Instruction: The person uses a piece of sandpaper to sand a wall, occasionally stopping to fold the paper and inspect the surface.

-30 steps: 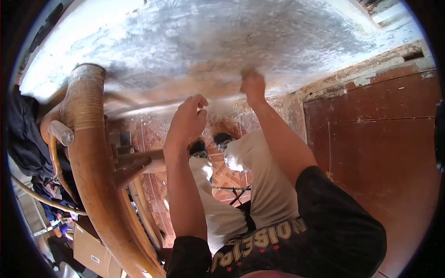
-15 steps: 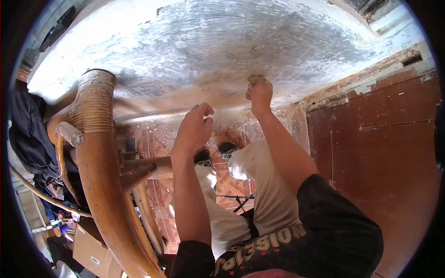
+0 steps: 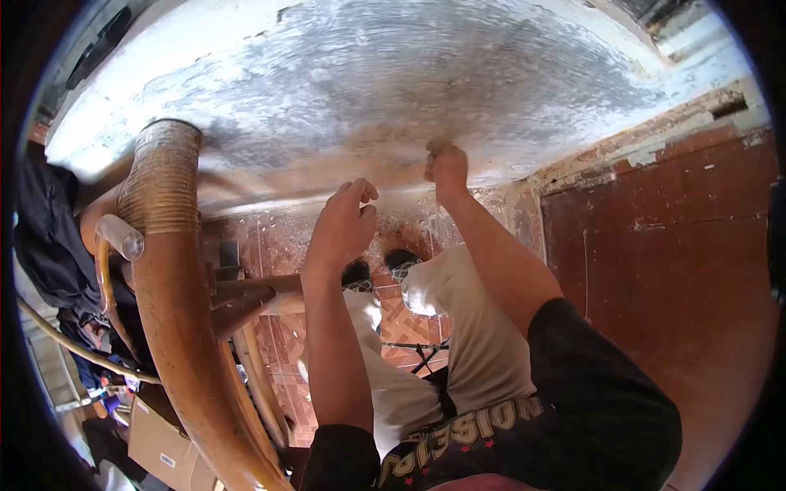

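"What's the biggest thing there?"

"The wall, streaked grey and white, above and beyond the right hand. To that hand's right is the brown door. The curved wooden post stands well to the left of the left hand, and the tiled floor shows below and between them."

"What's different from half a second ago?"

"The right hand has slid a little to the left, so the gap between the two is narrower. The left has hardly moved: it hangs just below and left of the other, released, fingers loosely bent and thumb apart from them."

"And what's the right one got?"

"It's clenched on a small pad, the smallest thing here. The pad sits at its fingertips, on the side facing the wall, and has shifted left with it. It looks to be against the wall, though blur hides the exact contact."
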`<state>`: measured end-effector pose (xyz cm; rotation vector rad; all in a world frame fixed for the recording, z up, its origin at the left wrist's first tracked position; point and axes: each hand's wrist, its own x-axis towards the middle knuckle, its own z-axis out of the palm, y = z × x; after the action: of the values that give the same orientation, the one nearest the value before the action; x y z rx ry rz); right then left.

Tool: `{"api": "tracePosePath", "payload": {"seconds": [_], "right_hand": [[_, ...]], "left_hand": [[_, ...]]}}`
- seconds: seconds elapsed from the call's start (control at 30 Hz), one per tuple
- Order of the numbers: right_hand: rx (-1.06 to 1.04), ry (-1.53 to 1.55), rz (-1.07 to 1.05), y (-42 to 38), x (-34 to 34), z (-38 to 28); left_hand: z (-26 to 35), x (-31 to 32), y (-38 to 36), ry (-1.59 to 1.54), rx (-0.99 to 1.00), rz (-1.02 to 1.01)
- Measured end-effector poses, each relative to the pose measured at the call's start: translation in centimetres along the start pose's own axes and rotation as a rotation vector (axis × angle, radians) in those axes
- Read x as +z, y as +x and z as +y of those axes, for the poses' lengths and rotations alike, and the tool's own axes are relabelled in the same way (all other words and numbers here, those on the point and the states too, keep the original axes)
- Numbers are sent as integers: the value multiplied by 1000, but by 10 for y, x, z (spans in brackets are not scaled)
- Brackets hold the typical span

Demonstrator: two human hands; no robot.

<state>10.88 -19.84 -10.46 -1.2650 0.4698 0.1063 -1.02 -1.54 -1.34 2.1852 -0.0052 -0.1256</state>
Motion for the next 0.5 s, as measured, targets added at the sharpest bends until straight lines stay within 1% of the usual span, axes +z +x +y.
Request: {"api": "tracePosePath", "payload": {"seconds": [0.03, 0.07, 0.13, 0.17, 0.23, 0.27, 0.33, 0.37, 0.4, 0.47, 0.5], "right_hand": [[37, -74, 3, 14, -8, 10], [32, -69, 4, 6, -7, 2], [-71, 143, -14, -15, 6, -24], [-62, 136, -21, -11, 8, -18], [-290, 48, 42, -6, 2, -6], [-289, 51, 55, -2, -2, -1], [6, -83, 68, 6, -2, 7], [-32, 12, 74, 4, 3, 1], [-36, 16, 69, -4, 7, -13], [-160, 112, 10, -20, 6, -30], [-231, 34, 30, -19, 6, -23]], "left_hand": [[-1, 2, 0, -18, 7, 1], [-3, 1, -1, -35, 11, 9], [-2, -2, 0, -23, 11, 34], [-3, -2, -3, -16, -2, 41], [-6, 1, -3, -20, 1, 34], [-5, 1, -1, -19, 30, 38], [-2, 3, -1, -20, 38, 24], [-2, 2, 0, -21, 41, 19], [-3, 0, 2, -17, 44, 25], [-5, 0, -1, 15, 38, 51], [-6, 2, -5, 7, 21, 38]]}}
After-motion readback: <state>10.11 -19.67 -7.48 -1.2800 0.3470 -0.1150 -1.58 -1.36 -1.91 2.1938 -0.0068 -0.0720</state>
